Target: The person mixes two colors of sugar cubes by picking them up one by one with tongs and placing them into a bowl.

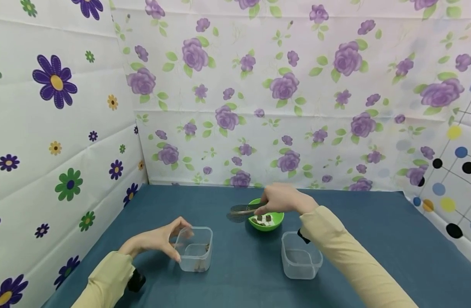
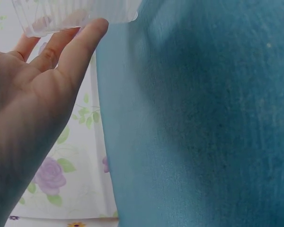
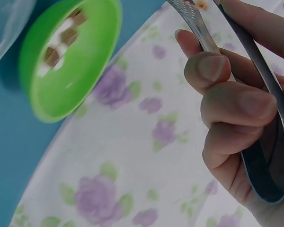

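My left hand (image 1: 158, 240) holds the left clear plastic container (image 1: 190, 266), thumb at its near corner and fingers at its far side. Small brownish pieces (image 1: 207, 247) show inside that container. In the left wrist view the fingers meet the container's wall (image 2: 118, 12). My right hand (image 1: 284, 199) grips metal tongs (image 1: 240, 212) with perforated heads; their arms stand apart in the right wrist view. The tong heads are left of and above the green bowl (image 1: 278, 221), which contains brown cubes (image 3: 68, 36) and white pieces. I cannot make out anything between the heads.
A second clear plastic container (image 1: 301, 273) stands on the right, below the right forearm. Blue cloth (image 1: 243, 273) covers the table. Flower-printed sheets (image 1: 254, 94) rise behind and at the left, with a dotted sheet at the right.
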Motion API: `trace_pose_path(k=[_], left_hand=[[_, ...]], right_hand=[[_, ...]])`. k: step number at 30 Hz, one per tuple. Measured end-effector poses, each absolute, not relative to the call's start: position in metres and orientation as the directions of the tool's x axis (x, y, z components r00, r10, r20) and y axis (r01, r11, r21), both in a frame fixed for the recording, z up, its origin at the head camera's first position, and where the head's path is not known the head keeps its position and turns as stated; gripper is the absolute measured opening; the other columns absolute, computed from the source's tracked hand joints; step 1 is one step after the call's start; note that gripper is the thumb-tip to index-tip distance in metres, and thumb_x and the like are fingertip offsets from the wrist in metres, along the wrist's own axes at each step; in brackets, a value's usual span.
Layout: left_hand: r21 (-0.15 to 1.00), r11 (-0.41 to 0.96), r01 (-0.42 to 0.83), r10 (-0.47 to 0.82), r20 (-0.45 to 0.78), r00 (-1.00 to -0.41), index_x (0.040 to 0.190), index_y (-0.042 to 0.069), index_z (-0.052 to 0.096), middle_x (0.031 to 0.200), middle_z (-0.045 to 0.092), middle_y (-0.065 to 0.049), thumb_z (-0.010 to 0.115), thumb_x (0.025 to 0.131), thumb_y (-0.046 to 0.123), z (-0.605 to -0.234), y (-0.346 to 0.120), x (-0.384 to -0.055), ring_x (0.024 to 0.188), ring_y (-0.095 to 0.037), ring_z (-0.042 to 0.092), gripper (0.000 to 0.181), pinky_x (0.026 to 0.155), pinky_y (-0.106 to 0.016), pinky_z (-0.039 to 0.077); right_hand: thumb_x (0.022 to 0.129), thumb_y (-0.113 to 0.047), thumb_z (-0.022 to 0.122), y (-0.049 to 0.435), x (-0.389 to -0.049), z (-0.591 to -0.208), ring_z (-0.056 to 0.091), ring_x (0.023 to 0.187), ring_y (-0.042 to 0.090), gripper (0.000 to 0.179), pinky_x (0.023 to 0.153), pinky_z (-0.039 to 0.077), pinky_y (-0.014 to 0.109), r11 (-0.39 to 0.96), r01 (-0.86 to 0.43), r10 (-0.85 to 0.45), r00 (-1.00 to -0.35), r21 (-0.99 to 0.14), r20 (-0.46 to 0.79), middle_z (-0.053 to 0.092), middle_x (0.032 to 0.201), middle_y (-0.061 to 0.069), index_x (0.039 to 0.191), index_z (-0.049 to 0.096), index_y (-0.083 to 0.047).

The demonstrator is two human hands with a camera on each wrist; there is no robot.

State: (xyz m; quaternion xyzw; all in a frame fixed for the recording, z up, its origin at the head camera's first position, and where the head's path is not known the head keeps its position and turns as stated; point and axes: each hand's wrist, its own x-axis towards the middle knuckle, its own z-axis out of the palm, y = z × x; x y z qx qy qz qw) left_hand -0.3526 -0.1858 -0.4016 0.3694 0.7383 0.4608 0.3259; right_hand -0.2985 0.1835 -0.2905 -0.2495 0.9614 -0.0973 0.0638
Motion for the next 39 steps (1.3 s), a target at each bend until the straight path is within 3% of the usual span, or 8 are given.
trace_pose_path(k=[4,9,12,17,24,34,39], left_hand=[[0.928,0.298,0.221,0.843,-0.148,-0.517,0.125,0.004,0.027,0.131,0.030,-0.017,0.072,0.078,0.008,-0.402,-0.186,-0.353,0.122,-0.032,0.031,0.065,0.093,-0.053,0.037],[0.939,0.293,0.179,0.834,-0.160,-0.528,0.126,0.002,0.027,0.130,0.030,-0.016,0.073,0.077,0.007,-0.401,-0.187,-0.352,0.122,-0.033,0.030,0.068,0.093,-0.050,0.038],[0.935,0.302,0.186,0.829,-0.162,-0.535,0.126,0.004,0.028,0.129,0.030,-0.015,0.074,0.076,0.009,-0.401,-0.187,-0.352,0.121,-0.032,0.032,0.068,0.092,-0.051,0.039],[0.926,0.319,0.200,0.822,-0.165,-0.545,0.126,0.006,0.030,0.130,0.029,-0.014,0.075,0.075,0.010,-0.401,-0.186,-0.354,0.119,-0.032,0.032,0.067,0.091,-0.052,0.040],[0.927,0.323,0.193,0.825,-0.175,-0.538,0.127,0.002,0.027,0.131,0.028,-0.015,0.074,0.076,0.009,-0.400,-0.185,-0.354,0.123,-0.033,0.028,0.070,0.093,-0.049,0.038],[0.936,0.291,0.195,0.843,-0.155,-0.514,0.127,0.000,0.026,0.130,0.031,-0.018,0.073,0.076,0.006,-0.401,-0.184,-0.353,0.121,-0.032,0.032,0.069,0.094,-0.048,0.038],[0.931,0.300,0.207,0.840,-0.156,-0.519,0.127,-0.001,0.026,0.128,0.032,-0.016,0.074,0.076,0.007,-0.401,-0.185,-0.354,0.119,-0.032,0.033,0.070,0.093,-0.050,0.038]], right_hand=[[0.082,-0.042,0.065,0.157,-0.295,-0.283,0.043,0.038,0.009,0.024,0.035,0.031,0.022,0.852,-0.478,-0.508,-0.854,-0.212,-0.116,0.053,0.047,-0.009,0.068,0.069,-0.023],[0.080,-0.043,0.067,0.118,-0.295,-0.280,0.054,0.048,0.010,0.028,0.045,0.047,0.025,0.837,-0.518,-0.543,-0.828,-0.177,-0.143,0.059,0.064,-0.007,0.086,0.073,-0.016],[0.078,-0.043,0.069,0.098,-0.297,-0.283,0.054,0.054,0.007,0.026,0.049,0.046,0.023,0.826,-0.549,-0.563,-0.812,-0.124,-0.155,0.058,0.068,-0.012,0.086,0.073,-0.018],[0.077,-0.044,0.069,0.071,-0.301,-0.291,0.048,0.052,0.006,0.022,0.045,0.040,0.023,0.815,-0.579,-0.571,-0.800,-0.013,-0.185,0.055,0.059,-0.012,0.068,0.069,-0.024],[0.075,-0.042,0.070,0.045,-0.300,-0.301,0.042,0.044,0.008,0.033,0.040,0.036,0.024,0.826,-0.558,-0.530,-0.816,0.078,-0.230,0.048,0.050,-0.006,0.056,0.058,-0.018],[0.075,-0.042,0.072,0.027,-0.296,-0.309,0.039,0.039,0.010,0.027,0.037,0.035,0.024,0.852,-0.506,-0.447,-0.839,0.139,-0.310,0.046,0.049,-0.004,0.064,0.061,-0.020],[0.077,-0.034,0.071,0.020,-0.295,-0.310,0.039,0.041,0.010,0.024,0.037,0.033,0.024,0.849,-0.504,-0.438,-0.838,0.156,-0.325,0.048,0.053,-0.003,0.063,0.059,-0.019]])
